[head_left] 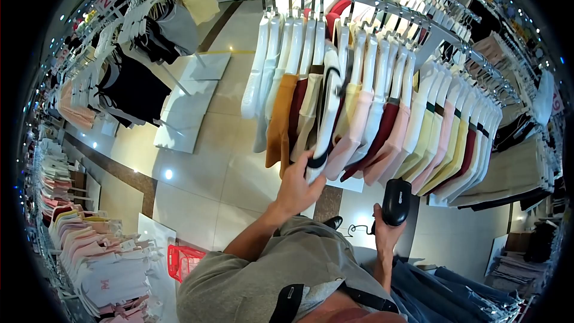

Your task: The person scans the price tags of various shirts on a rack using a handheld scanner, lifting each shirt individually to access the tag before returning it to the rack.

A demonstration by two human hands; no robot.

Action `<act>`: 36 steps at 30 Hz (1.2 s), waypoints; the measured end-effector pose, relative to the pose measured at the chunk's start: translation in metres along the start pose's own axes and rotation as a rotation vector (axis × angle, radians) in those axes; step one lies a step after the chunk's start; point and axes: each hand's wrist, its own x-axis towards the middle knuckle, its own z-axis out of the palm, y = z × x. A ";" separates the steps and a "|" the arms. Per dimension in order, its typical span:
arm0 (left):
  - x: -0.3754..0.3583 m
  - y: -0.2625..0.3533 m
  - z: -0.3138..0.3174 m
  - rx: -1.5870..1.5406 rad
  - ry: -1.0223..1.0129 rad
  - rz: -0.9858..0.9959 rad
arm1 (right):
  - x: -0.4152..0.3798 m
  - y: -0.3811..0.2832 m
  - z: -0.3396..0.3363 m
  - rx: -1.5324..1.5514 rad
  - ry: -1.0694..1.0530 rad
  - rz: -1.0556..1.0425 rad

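Near the middle of the frame, my left hand (297, 186) pinches the hem of a white black-trimmed top (327, 121) hanging on the garment rack (382, 1), fingers curled around the fabric. Lower right of it, my right hand (385, 233) grips a black barcode scanner (396, 201), fingers seemingly wrapped around its handle.

We are gripping a white garment (327, 121) with black trim in the left hand (297, 186) and a black scanner (396, 201) in the right hand (385, 232). Neighbouring garments are showing mustard (280, 121), maroon (382, 128), pink (357, 121) and pale yellow (426, 134). We are wearing a grey shirt (257, 281). A red basket (183, 261) is sitting on the beige floor (203, 167).
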 end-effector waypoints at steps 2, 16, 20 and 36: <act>-0.021 -0.001 -0.006 -0.025 -0.072 -0.102 | -0.007 -0.002 0.012 0.012 -0.013 -0.033; -0.128 -0.028 -0.086 0.063 -0.687 -0.344 | -0.041 -0.030 0.056 0.028 -0.890 -0.447; -0.167 -0.006 -0.072 -0.005 -0.656 -0.417 | -0.040 -0.022 0.044 -0.074 -1.040 -0.490; -0.265 0.045 0.070 0.450 -0.029 -0.435 | -0.056 -0.015 0.038 0.036 -1.631 -0.450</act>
